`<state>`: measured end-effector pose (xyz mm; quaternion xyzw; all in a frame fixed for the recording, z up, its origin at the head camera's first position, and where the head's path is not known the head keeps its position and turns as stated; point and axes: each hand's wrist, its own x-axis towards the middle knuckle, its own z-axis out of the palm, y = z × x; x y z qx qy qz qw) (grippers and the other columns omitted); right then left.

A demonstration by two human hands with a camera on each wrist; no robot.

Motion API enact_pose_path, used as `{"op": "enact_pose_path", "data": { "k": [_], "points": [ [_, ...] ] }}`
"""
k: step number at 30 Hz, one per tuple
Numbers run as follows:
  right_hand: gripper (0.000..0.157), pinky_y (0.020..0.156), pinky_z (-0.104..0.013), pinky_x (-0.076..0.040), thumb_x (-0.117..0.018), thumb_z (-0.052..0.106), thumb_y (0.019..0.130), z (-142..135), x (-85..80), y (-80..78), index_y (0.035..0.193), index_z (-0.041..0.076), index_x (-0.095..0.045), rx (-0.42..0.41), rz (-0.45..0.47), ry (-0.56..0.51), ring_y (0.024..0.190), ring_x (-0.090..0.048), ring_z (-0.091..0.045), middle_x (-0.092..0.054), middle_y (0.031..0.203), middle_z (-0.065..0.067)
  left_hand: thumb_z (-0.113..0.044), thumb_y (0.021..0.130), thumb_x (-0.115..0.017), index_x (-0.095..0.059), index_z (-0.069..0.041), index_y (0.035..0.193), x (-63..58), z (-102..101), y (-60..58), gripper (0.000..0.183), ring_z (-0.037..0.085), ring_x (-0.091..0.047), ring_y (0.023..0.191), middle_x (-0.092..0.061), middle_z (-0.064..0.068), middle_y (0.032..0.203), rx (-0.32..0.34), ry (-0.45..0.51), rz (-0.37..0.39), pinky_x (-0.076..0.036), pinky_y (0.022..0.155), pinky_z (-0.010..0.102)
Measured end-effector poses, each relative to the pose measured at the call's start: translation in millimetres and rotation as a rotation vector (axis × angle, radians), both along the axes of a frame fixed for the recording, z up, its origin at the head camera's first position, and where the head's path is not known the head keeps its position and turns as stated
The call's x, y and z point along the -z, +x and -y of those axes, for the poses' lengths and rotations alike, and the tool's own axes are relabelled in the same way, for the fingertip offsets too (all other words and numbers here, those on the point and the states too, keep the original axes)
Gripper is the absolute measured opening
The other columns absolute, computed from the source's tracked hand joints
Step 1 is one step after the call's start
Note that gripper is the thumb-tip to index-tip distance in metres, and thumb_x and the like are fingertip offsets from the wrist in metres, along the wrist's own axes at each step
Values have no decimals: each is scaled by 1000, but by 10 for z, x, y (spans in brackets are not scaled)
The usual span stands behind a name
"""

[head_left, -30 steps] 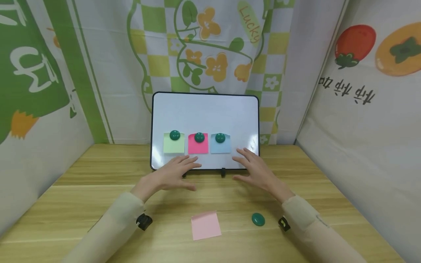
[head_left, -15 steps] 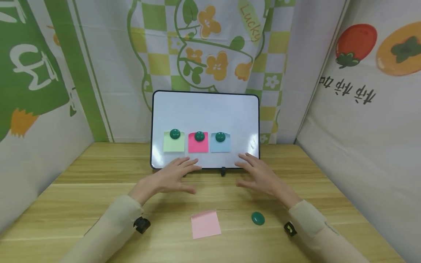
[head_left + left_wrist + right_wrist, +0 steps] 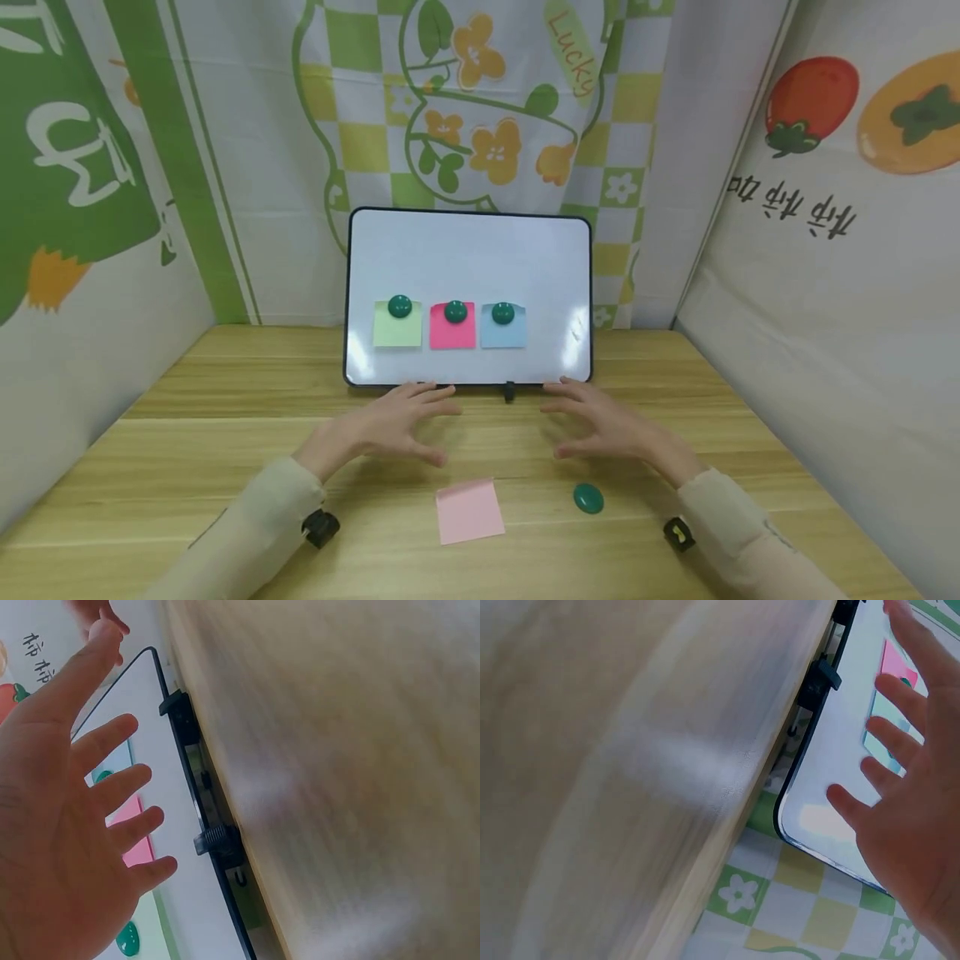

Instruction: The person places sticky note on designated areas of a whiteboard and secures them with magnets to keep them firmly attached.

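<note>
My left hand point(image 3: 386, 423) hovers with spread fingers over the table, in front of the whiteboard's lower left; it holds nothing. Opposite it, my right hand point(image 3: 603, 421) is also spread and holds nothing, behind a loose green round magnet point(image 3: 588, 498). A pink sticky note point(image 3: 470, 512) lies flat on the table, nearer to me than both hands. On the upright whiteboard point(image 3: 468, 258) a row of a green note point(image 3: 397, 332), a hot-pink note point(image 3: 452, 335) and a blue note point(image 3: 503, 335) hangs, each under a green magnet. Both wrist views show the palms and outstretched fingers.
The whiteboard stands on black clip feet point(image 3: 509, 392) toward the back of the wooden table point(image 3: 225, 392). Printed curtains point(image 3: 247, 167) close in the back and both sides. A dark wrist device point(image 3: 321, 528) sits at the left sleeve, another point(image 3: 678, 534) at the right.
Both hands have drawn back from the whiteboard toward me, the right one also shifting to the right. Notes and magnets have stayed in place.
</note>
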<state>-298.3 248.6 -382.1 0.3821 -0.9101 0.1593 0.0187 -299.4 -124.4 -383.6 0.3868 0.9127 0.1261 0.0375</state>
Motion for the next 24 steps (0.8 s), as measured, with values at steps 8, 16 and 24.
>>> {"op": "enact_pose_path", "data": {
  "k": [8, 16, 24],
  "points": [
    [70, 113, -72, -22, -75, 40, 86, -87, -14, 54, 146, 13, -49, -112, 240, -6, 149, -21, -44, -29, 161, -16, -62, 83, -68, -45, -18, 149, 18, -18, 62, 82, 41, -24, 150, -30, 11, 163, 28, -12, 42, -15, 122, 62],
    [77, 114, -72, -22, -77, 45, 82, -168, 51, 118, 146, 15, -48, -124, 310, 25, 149, -20, -43, -28, 162, -15, -65, 84, -64, -48, -19, 147, 51, -55, 115, 80, 40, -25, 150, -31, 11, 162, 57, -55, 70, -16, 121, 62],
    [79, 113, -73, -22, -80, 42, 79, -195, 39, 222, 146, 14, -48, -129, 376, 19, 147, -22, -45, -27, 161, -18, -65, 83, -65, -51, -21, 145, 10, -75, 182, 78, 37, -23, 151, -31, 9, 162, 66, -100, 97, -13, 122, 61]
  ]
}}
